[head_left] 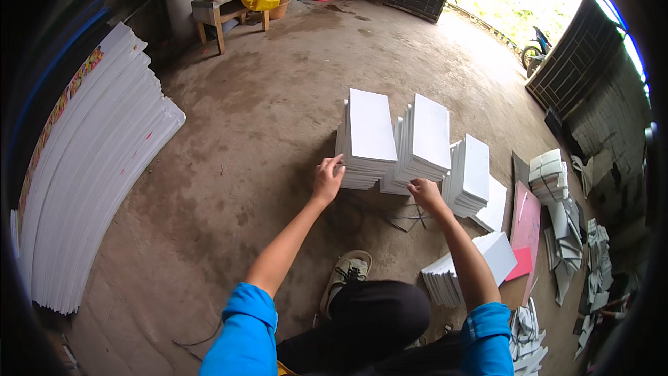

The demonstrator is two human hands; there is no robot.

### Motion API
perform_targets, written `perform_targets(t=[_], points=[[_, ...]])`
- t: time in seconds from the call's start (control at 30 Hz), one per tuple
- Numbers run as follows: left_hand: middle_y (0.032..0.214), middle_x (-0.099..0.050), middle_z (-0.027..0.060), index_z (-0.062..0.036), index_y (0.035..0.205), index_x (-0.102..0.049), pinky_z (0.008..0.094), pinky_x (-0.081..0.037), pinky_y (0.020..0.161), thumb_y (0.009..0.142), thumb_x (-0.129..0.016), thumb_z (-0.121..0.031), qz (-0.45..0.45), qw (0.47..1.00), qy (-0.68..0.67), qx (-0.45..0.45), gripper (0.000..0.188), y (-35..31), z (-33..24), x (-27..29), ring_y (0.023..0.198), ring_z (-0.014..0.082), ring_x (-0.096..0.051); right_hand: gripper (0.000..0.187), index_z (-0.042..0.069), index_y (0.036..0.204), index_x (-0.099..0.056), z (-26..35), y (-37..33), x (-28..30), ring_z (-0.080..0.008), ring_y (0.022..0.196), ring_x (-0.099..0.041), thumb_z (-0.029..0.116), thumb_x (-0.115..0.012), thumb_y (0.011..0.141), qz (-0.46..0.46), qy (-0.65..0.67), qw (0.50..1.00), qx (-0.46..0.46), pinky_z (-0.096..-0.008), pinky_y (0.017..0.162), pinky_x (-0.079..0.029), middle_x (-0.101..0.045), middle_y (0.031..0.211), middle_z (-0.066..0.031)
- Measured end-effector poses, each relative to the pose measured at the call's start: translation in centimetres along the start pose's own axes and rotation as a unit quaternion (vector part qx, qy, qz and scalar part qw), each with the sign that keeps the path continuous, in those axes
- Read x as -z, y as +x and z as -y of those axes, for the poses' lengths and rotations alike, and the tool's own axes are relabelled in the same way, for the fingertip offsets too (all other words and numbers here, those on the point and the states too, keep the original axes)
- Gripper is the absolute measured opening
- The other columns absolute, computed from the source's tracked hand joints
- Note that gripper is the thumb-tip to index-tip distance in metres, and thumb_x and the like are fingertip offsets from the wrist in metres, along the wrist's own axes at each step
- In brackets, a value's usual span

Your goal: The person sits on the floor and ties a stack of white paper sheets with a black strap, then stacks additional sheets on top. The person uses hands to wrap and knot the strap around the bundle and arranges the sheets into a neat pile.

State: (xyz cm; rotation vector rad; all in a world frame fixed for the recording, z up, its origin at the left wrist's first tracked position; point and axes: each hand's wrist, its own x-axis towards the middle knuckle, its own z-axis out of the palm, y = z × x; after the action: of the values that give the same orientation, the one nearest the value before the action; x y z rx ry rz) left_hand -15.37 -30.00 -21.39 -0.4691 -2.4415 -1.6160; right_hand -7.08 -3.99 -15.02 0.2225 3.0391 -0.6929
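Three tall stacks of white rectangular sheets stand side by side on the floor in front of me: a left stack (pixel 371 125), a middle stack (pixel 429 132) and a right stack (pixel 475 167). My left hand (pixel 327 179) is at the near left corner of the left stack, fingers partly stretched toward its edge. Close to the lower front of the middle stack, my right hand (pixel 426 193) has its fingers curled together; whatever they may grip is hidden. Dark thin strips (pixel 409 220) lie on the floor below the hands.
A leaning stack of white sheets (pixel 470 268) lies under my right forearm. Beyond it are a pink board (pixel 526 217) and a tied white bundle (pixel 548 167). Large white sheets (pixel 90 160) pile up at left. A small table (pixel 221 10) stands at the back.
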Motion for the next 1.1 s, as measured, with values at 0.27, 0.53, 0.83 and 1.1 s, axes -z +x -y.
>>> perform_targets(t=[0.27,0.53,0.83,1.1], points=[[0.127,-0.04,0.0086,-0.0017,0.121,-0.045,0.0357,-0.03,0.097,0.077,-0.058,-0.014,0.037,0.993,0.091,-0.07,0.047,1.0,2.9,-3.8,0.111,0.0289,-0.035,0.047,-0.005,0.118,-0.046,1.0,5.7,-7.6,-0.0316,0.105,-0.052,0.024,-0.054,0.083,-0.158,0.128,0.974,-0.097,-0.0343,0.087,-0.04,-0.053,0.111,-0.0237],[0.132,-0.037,0.0075,-0.0035,0.123,-0.045,0.0354,-0.029,0.098,0.077,-0.057,-0.014,0.055,0.992,0.097,-0.051,0.049,0.6,2.5,-4.0,0.112,0.0293,-0.034,0.042,-0.003,0.117,-0.048,1.3,6.6,-7.3,-0.0258,0.101,-0.056,0.021,-0.052,0.084,-0.161,0.218,0.949,-0.163,-0.0308,0.085,-0.042,-0.058,0.107,-0.0182],[0.119,-0.051,0.0081,-0.0049,0.114,-0.055,0.035,-0.03,0.096,0.08,-0.056,-0.017,0.004,0.999,-0.048,0.002,0.036,3.0,2.0,-2.9,0.109,0.0268,-0.042,0.039,-0.004,0.097,-0.057,4.1,8.4,-4.9,-0.0143,0.077,-0.057,0.031,-0.06,0.081,-0.184,0.338,0.89,-0.243,-0.0282,0.071,-0.046,-0.061,0.089,-0.0114],[0.112,-0.056,0.0065,-0.0051,0.11,-0.057,0.0344,-0.031,0.094,0.084,-0.05,-0.017,0.006,0.994,-0.006,0.109,0.03,2.3,4.7,-4.4,0.104,0.0264,-0.045,0.043,-0.007,0.094,-0.058,-0.4,9.9,-10.2,-0.0199,0.078,-0.054,0.033,-0.061,0.079,-0.143,0.279,0.924,-0.218,-0.0318,0.075,-0.042,-0.06,0.087,-0.0121]])
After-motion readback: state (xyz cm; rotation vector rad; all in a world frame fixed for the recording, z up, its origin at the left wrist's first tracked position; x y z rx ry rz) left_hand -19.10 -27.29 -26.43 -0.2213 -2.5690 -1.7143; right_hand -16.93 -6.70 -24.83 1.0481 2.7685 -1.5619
